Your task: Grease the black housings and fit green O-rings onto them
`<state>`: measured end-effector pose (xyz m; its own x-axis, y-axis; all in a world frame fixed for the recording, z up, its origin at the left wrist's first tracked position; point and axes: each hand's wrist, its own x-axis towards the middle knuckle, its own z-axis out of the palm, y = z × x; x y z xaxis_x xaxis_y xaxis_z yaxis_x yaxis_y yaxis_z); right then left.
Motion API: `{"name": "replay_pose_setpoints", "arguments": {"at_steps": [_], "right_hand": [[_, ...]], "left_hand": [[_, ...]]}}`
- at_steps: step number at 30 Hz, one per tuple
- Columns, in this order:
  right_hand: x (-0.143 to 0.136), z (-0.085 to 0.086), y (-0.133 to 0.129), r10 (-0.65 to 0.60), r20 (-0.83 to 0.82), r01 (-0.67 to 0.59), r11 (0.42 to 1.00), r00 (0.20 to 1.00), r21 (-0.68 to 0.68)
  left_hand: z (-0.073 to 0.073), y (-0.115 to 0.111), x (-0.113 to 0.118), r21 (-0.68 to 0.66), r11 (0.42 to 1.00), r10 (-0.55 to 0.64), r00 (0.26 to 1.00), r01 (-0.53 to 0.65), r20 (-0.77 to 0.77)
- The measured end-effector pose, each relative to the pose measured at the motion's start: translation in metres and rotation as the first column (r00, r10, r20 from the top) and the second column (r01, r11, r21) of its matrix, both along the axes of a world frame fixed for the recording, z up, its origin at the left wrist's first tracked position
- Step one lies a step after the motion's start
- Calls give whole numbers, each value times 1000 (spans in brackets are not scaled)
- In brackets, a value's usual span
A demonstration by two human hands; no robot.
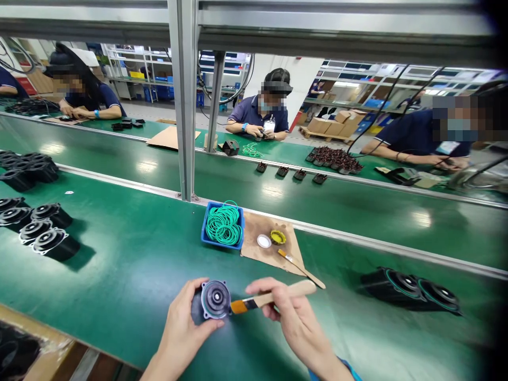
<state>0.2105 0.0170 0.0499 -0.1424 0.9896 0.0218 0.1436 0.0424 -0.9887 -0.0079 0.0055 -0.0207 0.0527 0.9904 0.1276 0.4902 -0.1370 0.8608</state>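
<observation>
Near the front edge of the green table, my left hand [186, 324] is wrapped round a black round housing [216, 299], its ringed face turned up toward the camera. My right hand [288, 312] grips a wooden-handled brush [260, 300]. The orange bristles are at the right rim of the housing; whether they touch it is hard to tell. Beyond my hands, a blue basket [203, 236] holds green rings [224, 224]. On brown cardboard [254, 253] beside it lie a white lid [264, 241], a yellow-filled cap [278, 236] and a second brush [301, 268].
Several black housings [51, 241] stand at the left, and two more with green rings [410, 288] at the right. A metal post [183, 106] rises behind the basket. Across the line, several people work at another bench [159, 165]. A box [59, 365] is at the lower left.
</observation>
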Motion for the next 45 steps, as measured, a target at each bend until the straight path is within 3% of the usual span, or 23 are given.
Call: {"name": "replay_pose_setpoints", "arguments": {"at_steps": [6,9,15,19,28,35,40,45], "right_hand": [[-11,-10,6,-26,-46,13,967,999,-253],[-14,-16,8,-37,-56,19,958,998,-285],[-19,-22,14,-51,-51,39,976,997,-212],[-17,-20,17,-60,14,62,994,998,-90],[-18,-19,18,-21,62,11,987,998,163],[-19,-15,11,-25,-67,37,983,997,181],[-13,-2,10,-114,-65,125,970,991,210],[-20,-4,7,-81,-73,94,975,994,202]], "left_hand": [[8,1,5,-44,999,-5,994,10,107],[8,0,5,-56,998,-4,992,11,128],[4,0,3,-33,999,7,991,-3,136],[4,0,3,5,1000,9,993,-9,114],[3,-3,6,220,975,-51,998,43,30],[-1,-8,10,365,926,-82,996,92,-44],[-7,-13,13,408,912,-5,997,35,-74],[-6,-15,9,520,848,37,969,99,-244]]}}
